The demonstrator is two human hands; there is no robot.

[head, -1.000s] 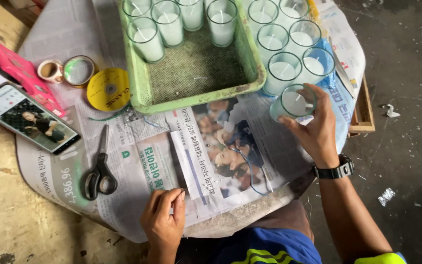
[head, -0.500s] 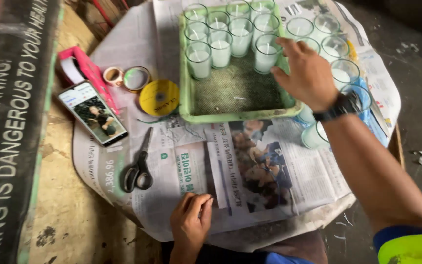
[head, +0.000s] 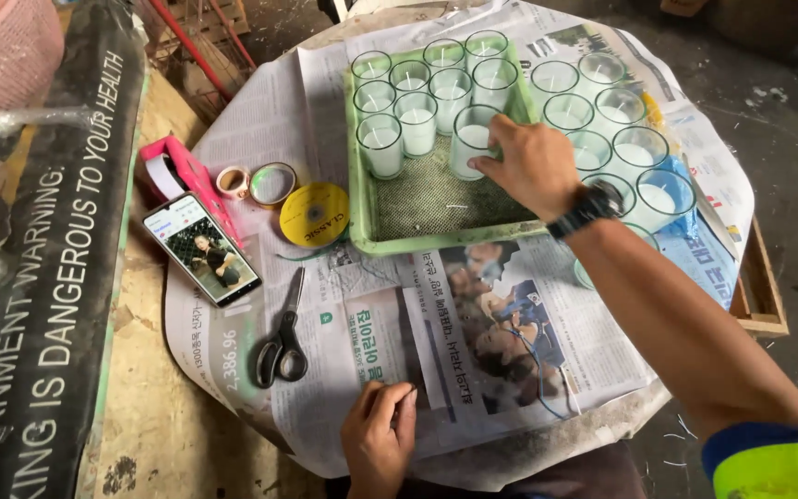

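Right hand [head: 533, 166] now over green plastic tray [head: 436, 236], fingers gripping wax-filled clear glass cup [head: 471, 140], carried in from outside. Left hand [head: 379, 448] flat, fingers loosely curled on newspaper-covered desk [head: 344, 370].

Candle glasses in tray [head: 415, 118]: ten.
Candle glasses outside tray [head: 641, 148]: nine, one mostly hidden under the arm.
Green tray [head: 358, 205]: one.
Scissors [head: 283, 338]: one pair.
Phone [head: 201, 248]: one.
Tape rolls [head: 272, 183]: two.
Yellow disc [head: 315, 213]: one.
Hands [head: 380, 447]: two.
Wristwatch [head: 587, 209]: one.
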